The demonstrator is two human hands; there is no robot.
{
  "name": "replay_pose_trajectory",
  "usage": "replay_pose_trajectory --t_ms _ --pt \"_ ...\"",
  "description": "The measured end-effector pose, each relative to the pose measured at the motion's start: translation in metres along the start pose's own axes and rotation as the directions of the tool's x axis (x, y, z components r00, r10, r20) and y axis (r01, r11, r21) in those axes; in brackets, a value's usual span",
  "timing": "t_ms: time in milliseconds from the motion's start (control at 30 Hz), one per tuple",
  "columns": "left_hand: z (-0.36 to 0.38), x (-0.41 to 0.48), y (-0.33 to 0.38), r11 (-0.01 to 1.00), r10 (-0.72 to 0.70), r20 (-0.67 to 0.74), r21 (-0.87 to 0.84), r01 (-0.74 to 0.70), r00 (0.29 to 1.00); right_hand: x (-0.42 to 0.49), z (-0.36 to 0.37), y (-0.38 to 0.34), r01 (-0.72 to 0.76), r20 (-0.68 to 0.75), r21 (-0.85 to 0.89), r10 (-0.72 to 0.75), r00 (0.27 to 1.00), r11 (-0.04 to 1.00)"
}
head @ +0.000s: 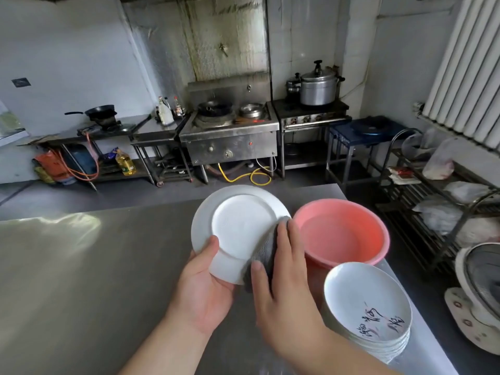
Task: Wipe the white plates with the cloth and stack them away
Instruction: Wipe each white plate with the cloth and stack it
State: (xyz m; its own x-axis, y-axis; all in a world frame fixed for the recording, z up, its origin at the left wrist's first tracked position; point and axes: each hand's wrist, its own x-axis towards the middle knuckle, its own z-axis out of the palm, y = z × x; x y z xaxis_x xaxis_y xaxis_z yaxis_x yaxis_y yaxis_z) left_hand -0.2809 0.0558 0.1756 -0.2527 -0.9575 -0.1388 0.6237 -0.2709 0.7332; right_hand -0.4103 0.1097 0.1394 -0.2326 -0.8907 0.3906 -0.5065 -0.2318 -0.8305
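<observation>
The basin (341, 231) sits behind the plate stack (368, 307), on the table (81, 266).

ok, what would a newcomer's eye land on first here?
The white plate held up mid-frame: the left hand grips its lower rim, the right hand pinches a grey cloth over its right edge. Then the pink basin just right of it, and the stack of plates at lower right on the steel table.

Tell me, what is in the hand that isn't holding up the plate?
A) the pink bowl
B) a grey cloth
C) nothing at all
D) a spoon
B: the right hand holds a grey cloth against the white plate, which the left hand grips.
</observation>
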Motion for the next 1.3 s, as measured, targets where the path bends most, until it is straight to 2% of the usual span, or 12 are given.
replay_pose_trajectory --t_ms 167,300,433,500,633,867,933,1033,1100,1167,1233,1300 --pt "-0.016 0.006 0.009 0.999 -0.01 0.046 -0.048 0.013 0.999 0.075 -0.023 -0.001 -0.086 -0.017 -0.015 0.086 0.996 0.996" --pt "-0.028 0.015 0.017 0.998 -0.033 0.024 -0.05 0.034 0.999 0.047 0.012 -0.001 -0.061 -0.059 -0.032 0.059 0.996 0.998" --pt "-0.056 0.03 0.032 0.999 -0.034 -0.11 -0.035 0.03 0.993 -0.005 0.049 0.026 -0.084 0.107 -0.01 0.085 0.991 0.996" --pt "-0.077 0.036 0.038 0.997 -0.066 -0.16 -0.039 0.061 0.985 -0.009 0.057 0.051 -0.151 0.188 -0.108 0.169 0.967 0.983" --pt "-0.114 0.039 0.041 0.991 -0.137 -0.215 -0.032 0.133 0.967 0.001 0.072 0.093 -0.244 0.28 -0.346 0.348 0.895 0.906" --pt "-0.179 0.041 0.016 0.948 -0.317 -0.257 -0.051 0.314 0.913 0.008 0.103 0.135 -0.314 0.318 -0.527 0.526 0.789 0.789" --pt "-0.197 0.043 0.006 0.926 -0.375 -0.269 -0.057 0.374 0.887 0.002 0.114 0.144 -0.306 0.365 -0.594 0.588 0.722 0.744" --pt "-0.217 0.045 -0.008 0.897 -0.438 -0.274 -0.065 0.438 0.856 -0.01 0.129 0.156 -0.288 0.439 -0.689 0.699 0.565 0.665" --pt "-0.225 0.046 -0.016 0.884 -0.462 -0.281 -0.066 0.463 0.841 -0.015 0.134 0.161 -0.349 0.4 -0.667 0.712 0.577 0.658" --pt "-0.23 0.049 -0.022 0.87 -0.486 -0.285 -0.071 0.487 0.826 -0.013 0.134 0.158 -0.524 0.287 -0.55 0.737 0.612 0.65" --pt "-0.231 0.054 -0.026 0.858 -0.506 -0.288 -0.069 0.509 0.813 -0.009 0.131 0.152 -0.692 0.191 -0.385 0.786 0.587 0.611" --pt "-0.23 0.06 -0.03 0.847 -0.523 -0.274 -0.059 0.528 0.807 -0.004 0.119 0.143 -0.726 0.165 -0.284 0.777 0.607 0.627"
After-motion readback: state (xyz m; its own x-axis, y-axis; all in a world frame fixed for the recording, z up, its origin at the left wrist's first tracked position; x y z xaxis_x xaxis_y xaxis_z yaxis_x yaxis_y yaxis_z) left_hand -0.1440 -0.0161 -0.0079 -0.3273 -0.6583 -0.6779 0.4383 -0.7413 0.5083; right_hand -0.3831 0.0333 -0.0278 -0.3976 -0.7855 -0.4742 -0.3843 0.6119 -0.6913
